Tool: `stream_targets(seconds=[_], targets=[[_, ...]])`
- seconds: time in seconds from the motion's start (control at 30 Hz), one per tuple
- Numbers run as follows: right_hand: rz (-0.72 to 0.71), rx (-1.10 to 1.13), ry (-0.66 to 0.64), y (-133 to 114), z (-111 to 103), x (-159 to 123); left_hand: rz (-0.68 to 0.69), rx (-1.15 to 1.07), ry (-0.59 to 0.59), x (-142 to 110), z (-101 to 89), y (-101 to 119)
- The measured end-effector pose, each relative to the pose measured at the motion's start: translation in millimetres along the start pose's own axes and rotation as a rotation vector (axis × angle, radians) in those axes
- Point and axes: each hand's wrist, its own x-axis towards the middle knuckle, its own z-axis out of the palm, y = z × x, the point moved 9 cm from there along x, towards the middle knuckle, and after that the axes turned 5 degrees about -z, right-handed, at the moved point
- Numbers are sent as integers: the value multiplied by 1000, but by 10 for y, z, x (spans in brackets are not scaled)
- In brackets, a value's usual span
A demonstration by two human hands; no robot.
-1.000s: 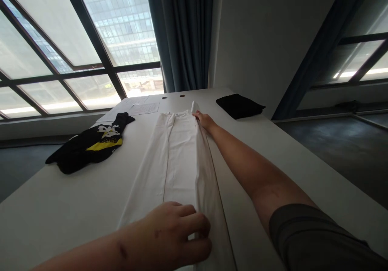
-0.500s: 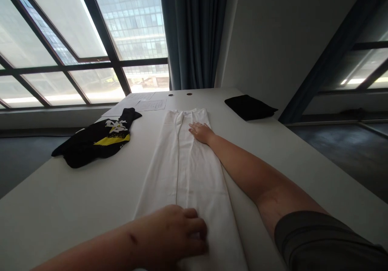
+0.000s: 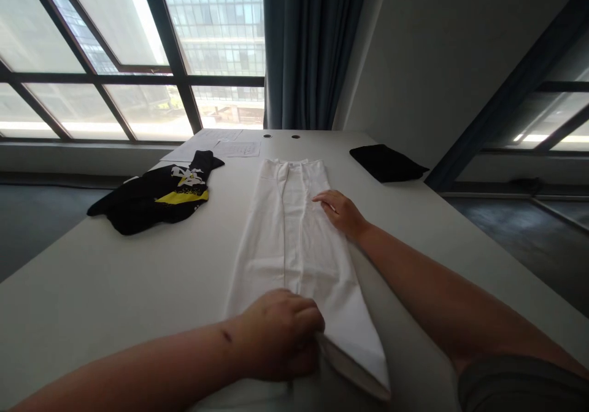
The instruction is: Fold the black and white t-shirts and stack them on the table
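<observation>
White trousers (image 3: 299, 234) lie lengthwise in front of me, the narrow waist end away from me and the wide hem end close by. My left hand (image 3: 285, 332) is closed on the near end of the cloth and holds it a little raised. Right of its fingers, the hem opening gapes towards me; the part of the cloth under the hand is hidden. My right hand (image 3: 343, 212) rests at the right edge of the trousers, near the waist, fingers stretched out over the fabric.
The trousers lie on a white table (image 3: 184, 289). A black garment with yellow and white print (image 3: 151, 200) lies to the left, and a folded black cloth (image 3: 386, 163) at the far right. Paper sheets (image 3: 237, 148) sit near the window, by two round table holes (image 3: 296, 136).
My left hand has closed on the near end and lifted it, so the hem opening now shows. My right hand has slid from the upper middle of the trousers to their right edge.
</observation>
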Motion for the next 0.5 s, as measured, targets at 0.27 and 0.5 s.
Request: stream_targets(seconds=[0.27,0.5], targets=[[-112,484,-151,-1090,-349,-1132,-602,-664,201,-46,-357,-823],[-42,282,-158,-1380,-177,-1070,-581,-310,13,-93,-368,-526]])
